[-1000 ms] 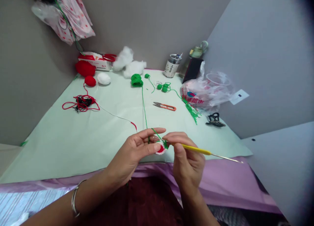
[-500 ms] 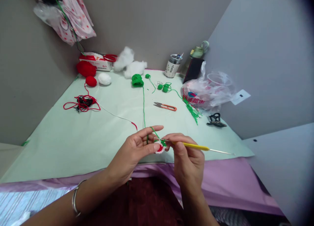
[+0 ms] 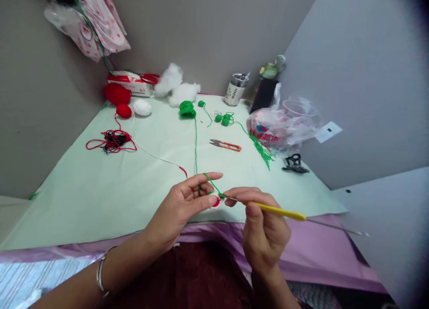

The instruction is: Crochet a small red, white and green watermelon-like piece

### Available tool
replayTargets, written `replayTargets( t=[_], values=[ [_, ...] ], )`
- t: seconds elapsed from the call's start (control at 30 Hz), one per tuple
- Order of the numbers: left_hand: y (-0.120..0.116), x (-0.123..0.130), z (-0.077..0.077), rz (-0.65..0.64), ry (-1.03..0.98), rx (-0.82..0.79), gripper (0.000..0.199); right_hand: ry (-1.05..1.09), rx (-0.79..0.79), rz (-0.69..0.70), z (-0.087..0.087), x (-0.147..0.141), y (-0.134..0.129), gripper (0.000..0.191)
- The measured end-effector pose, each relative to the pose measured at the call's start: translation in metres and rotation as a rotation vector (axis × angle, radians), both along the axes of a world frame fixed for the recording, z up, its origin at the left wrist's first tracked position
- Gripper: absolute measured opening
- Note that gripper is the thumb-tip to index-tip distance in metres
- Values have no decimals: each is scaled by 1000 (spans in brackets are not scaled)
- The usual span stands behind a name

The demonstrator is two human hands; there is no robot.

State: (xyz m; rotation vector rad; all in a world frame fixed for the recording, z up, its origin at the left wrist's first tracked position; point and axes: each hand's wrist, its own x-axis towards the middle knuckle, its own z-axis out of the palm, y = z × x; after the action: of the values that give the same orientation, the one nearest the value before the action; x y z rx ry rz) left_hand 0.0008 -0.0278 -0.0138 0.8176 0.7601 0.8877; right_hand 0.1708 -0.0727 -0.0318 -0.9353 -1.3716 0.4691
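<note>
Between the thumb and fingers of my left hand [image 3: 187,202] is a small round crochet piece [image 3: 216,202], red in the middle with a white ring and green stitches at its upper edge. Green yarn [image 3: 196,144] runs from a green yarn ball [image 3: 187,109] over my raised left index finger to the piece. My right hand [image 3: 266,228] grips a crochet hook [image 3: 283,211] by its yellow handle. The hook's working end meets the green stitches; its exact tip is hard to make out. The other metal end points out to the right.
Orange thread snips [image 3: 226,145] lie beyond my hands. To the left are tangled red and black yarn [image 3: 114,141], red yarn balls [image 3: 117,93] and a white ball [image 3: 142,107]. Stuffing [image 3: 184,94], a pen tin [image 3: 235,90], a plastic bag [image 3: 284,123] and a claw clip [image 3: 295,164] stand around.
My right hand has moved right and slightly down with the crochet hook, drawing its working end back toward the edge of the piece. My left hand has barely moved.
</note>
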Motion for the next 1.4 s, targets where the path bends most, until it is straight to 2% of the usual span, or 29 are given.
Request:
replayTargets(
  t=[0.1, 0.2, 0.27, 0.33, 0.4, 0.47, 0.53, 0.6, 0.67, 0.8, 0.87, 0.93, 1.0, 1.1, 1.17, 1.3, 1.4],
  values=[
    [0, 0, -2, 6, 8, 33, 37, -177, 76, -20, 0, 0, -1, 26],
    [-2, 2, -2, 22, -20, 22, 42, -464, 186, -88, -3, -1, -1, 29],
    [-2, 3, 0, 12, -63, -55, 48, -627, 281, -189, -8, -2, -1, 34],
    [-1, 3, 2, -37, -116, -165, 53, -682, 339, -242, -12, -3, -1, 36],
    [1, 2, 4, -72, -153, -252, 53, -567, 278, -197, -13, -3, 0, 35],
    [3, 0, 4, -65, -153, -266, 49, -290, 144, -136, -10, -3, 3, 30],
    [4, -1, 4, -44, -124, -212, 45, -18, 26, -63, -6, -3, 7, 26],
    [3, -1, 3, -47, -97, -135, 42, 98, -35, 12, -2, -5, 11, 23],
    [1, 2, 2, -29, -70, -68, 40, 75, -64, 38, 0, -8, 12, 22],
    [-2, 7, -1, 61, -63, -18, 40, -190, 7, -84, -6, -10, 5, 30],
    [-1, 8, -2, 37, -118, -81, 42, -372, 84, -148, -9, -10, 1, 35],
    [1, 8, -2, -34, -167, -184, 44, -417, 124, -171, -9, -8, 1, 36],
    [3, 6, -2, -69, -180, -251, 41, -231, 73, -149, -7, -6, 3, 31],
    [5, 4, -1, -18, -147, -218, 31, 154, -81, -27, -1, -6, 9, 24],
    [4, 4, 0, -10, -113, -159, 29, 215, -140, 50, 1, -7, 11, 21],
    [1, 4, 0, -41, -46, -65, 31, 183, -200, 77, -1, -8, 11, 18],
    [2, 1, -1, -77, -12, -35, 29, 347, -263, 149, -4, -5, 12, 17]
  ],
)
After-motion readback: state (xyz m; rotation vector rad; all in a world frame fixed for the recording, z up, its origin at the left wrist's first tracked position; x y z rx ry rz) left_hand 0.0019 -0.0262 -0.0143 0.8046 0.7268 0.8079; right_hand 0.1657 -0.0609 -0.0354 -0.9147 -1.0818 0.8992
